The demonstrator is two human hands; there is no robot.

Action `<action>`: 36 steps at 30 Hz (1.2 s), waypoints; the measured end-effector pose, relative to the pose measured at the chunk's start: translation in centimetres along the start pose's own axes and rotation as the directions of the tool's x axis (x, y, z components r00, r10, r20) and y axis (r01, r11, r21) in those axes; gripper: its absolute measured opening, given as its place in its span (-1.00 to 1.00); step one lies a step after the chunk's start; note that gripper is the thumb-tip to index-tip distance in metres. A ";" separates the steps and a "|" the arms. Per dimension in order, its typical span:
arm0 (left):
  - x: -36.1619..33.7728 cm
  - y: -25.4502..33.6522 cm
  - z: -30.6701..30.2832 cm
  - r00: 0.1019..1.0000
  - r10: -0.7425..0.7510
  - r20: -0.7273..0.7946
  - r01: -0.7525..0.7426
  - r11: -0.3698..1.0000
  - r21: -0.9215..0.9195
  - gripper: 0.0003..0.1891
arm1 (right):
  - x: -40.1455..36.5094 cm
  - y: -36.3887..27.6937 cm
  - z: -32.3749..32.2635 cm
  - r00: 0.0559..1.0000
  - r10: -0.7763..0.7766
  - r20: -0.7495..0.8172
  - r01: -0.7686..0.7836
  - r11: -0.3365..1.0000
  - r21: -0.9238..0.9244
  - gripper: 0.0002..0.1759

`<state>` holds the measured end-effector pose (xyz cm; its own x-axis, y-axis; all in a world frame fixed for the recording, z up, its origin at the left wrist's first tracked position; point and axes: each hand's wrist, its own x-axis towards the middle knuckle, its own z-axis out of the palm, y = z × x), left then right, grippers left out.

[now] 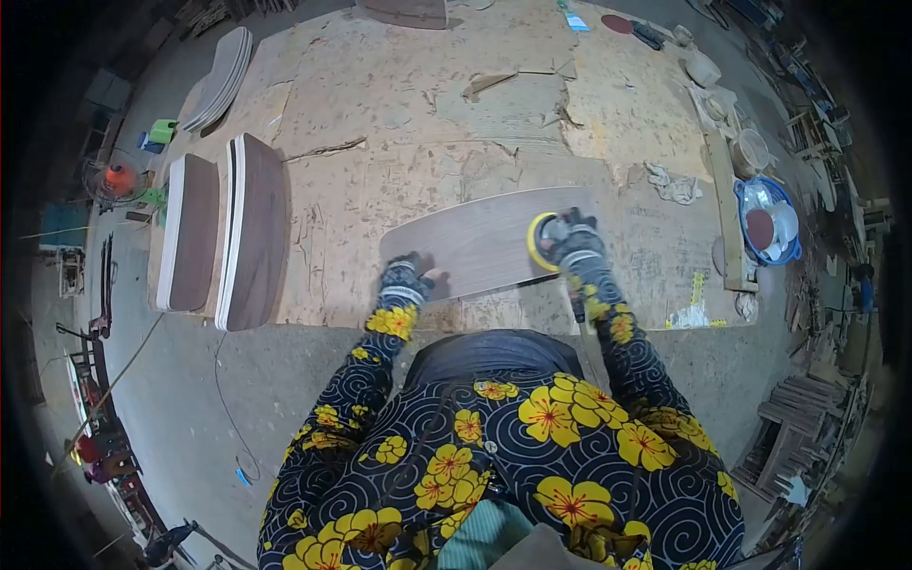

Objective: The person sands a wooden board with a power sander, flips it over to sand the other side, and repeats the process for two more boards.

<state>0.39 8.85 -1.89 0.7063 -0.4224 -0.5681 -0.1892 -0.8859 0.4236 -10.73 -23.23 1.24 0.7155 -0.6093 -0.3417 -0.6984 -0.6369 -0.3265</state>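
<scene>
A curved wooden panel lies on the worktable in front of me, its grain running lengthwise. My right hand, in a dark patterned glove, is closed around a power sander with a yellow pad rim. The sander sits on the right part of the panel. At the panel's left end, my left hand grips the near corner, with thumb and fingertips bare of the glove. The sander's body is mostly hidden under my right hand.
Stacks of curved panels stand at the left and far left. A blue basket with discs and bowls is at the right edge, beside a wooden strip. A crumpled rag lies right of the panel. Cardboard covers the table.
</scene>
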 end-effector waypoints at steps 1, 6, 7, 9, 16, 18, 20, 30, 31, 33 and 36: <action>0.4 -0.1 -1.3 0.999 -0.040 -0.006 0.041 0.980 0.194 0.05 | -0.5 -2.0 0.0 0.997 -0.080 0.024 0.080 0.997 -0.011 -0.24; 2.9 -1.0 -1.7 0.953 -0.226 0.201 0.088 0.843 0.530 0.40 | -4.1 -8.1 2.6 0.908 -0.414 0.054 0.418 0.901 -0.116 -0.33; 3.0 -1.3 -1.7 0.955 -0.213 0.208 0.068 0.836 0.544 0.41 | -2.1 -8.0 4.1 0.944 -0.306 0.127 0.311 0.950 -0.022 -0.34; 3.6 -1.9 -1.3 0.957 -0.184 0.226 0.023 0.821 0.570 0.42 | 0.2 -8.2 3.6 0.958 -0.213 0.190 0.224 0.974 -0.038 -0.38; 3.8 -0.7 -2.0 0.950 -0.157 0.271 -0.037 0.803 0.595 0.35 | 4.3 -6.0 0.5 0.975 -0.212 0.070 0.223 0.924 -0.312 -0.36; 4.1 -0.5 -2.1 0.946 -0.163 0.281 -0.038 0.804 0.594 0.33 | 0.8 -8.9 -1.2 0.967 -0.230 0.109 0.252 0.924 -0.288 -0.38; 4.2 -0.6 -2.0 0.944 -0.159 0.290 -0.041 0.813 0.581 0.33 | 1.2 -7.8 1.3 0.934 -0.334 0.125 0.356 0.886 -0.298 -0.44; 4.7 -1.1 -1.7 0.943 -0.134 0.306 -0.060 0.834 0.549 0.20 | -2.2 -14.6 -1.7 0.987 -0.069 0.142 0.115 0.929 -0.352 -0.33; 4.7 -1.5 -1.3 0.952 -0.125 0.281 -0.049 0.839 0.542 0.20 | -2.0 -15.0 -1.3 0.995 -0.030 0.095 0.058 0.949 -0.311 -0.32; 4.7 -1.8 -1.3 0.958 -0.110 0.266 -0.056 0.836 0.545 0.21 | 0.1 -15.1 -1.4 0.994 0.072 0.085 -0.047 0.963 -0.266 -0.31; 4.5 -1.4 -1.8 0.947 -0.073 0.312 -0.120 0.821 0.558 0.18 | 2.3 -13.2 -0.9 0.963 -0.113 0.246 0.244 0.757 -0.607 -0.29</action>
<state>5.06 8.54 -3.76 0.4699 -0.3949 -0.7894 -0.6208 -0.7836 0.0225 0.18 -16.64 5.52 0.7633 -0.3982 -0.5088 -0.3423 -0.9171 0.2042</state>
